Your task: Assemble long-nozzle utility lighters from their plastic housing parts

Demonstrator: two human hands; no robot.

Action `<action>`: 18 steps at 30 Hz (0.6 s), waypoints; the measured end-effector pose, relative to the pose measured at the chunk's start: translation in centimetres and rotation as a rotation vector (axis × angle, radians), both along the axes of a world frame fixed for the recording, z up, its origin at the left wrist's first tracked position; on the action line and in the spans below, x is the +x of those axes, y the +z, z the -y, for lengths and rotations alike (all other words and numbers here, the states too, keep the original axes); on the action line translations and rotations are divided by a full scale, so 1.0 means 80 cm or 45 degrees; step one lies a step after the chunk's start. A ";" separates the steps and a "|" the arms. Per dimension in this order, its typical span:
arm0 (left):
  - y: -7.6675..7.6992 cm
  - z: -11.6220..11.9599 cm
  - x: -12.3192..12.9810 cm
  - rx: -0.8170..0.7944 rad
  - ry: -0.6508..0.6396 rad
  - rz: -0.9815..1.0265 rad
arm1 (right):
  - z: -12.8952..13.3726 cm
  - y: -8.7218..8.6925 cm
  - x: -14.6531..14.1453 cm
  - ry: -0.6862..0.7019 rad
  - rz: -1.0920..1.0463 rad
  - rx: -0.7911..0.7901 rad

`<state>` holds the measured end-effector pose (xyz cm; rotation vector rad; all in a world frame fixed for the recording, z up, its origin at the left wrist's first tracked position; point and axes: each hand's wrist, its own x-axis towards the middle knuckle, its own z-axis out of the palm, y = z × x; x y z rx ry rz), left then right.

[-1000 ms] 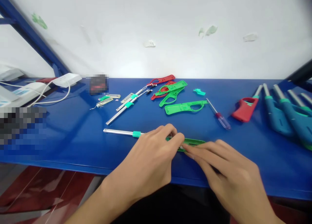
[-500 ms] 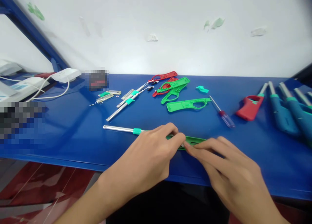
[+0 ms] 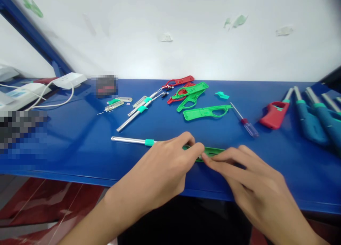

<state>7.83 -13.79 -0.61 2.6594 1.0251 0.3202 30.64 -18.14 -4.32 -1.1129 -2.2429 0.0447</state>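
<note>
In front of me on the table lies a green half casing of a gas lighter (image 3: 214,152), its hollow side facing up. A silver lighter tube (image 3: 128,140) with a teal collar (image 3: 149,142) extends left in line with it. My left hand (image 3: 172,166) is closed over the casing and covers where the tube meets it. With bent fingers, my right hand (image 3: 252,174) grips the casing's right part. Both sets of fingertips come together at a small pale part inside, mostly hidden by them.
Behind my hands lie green casing halves (image 3: 205,113), red casings (image 3: 183,81) and loose tubes (image 3: 131,118). A screwdriver (image 3: 249,127), a red lighter (image 3: 274,115) and several blue lighters (image 3: 310,126) are to the right. A white power strip (image 3: 70,80) with its cable stands left.
The fingertips stay at nearly the same spot on the casing. My right hand's fingers have shifted slightly, and the view has moved a little.
</note>
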 end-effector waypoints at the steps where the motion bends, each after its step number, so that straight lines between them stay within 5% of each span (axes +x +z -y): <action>1: 0.000 0.000 -0.001 -0.010 -0.007 0.006 | 0.000 0.000 0.000 0.005 -0.002 -0.003; 18: 0.007 -0.003 0.001 0.073 -0.036 -0.091 | 0.002 -0.005 0.000 -0.064 0.051 0.046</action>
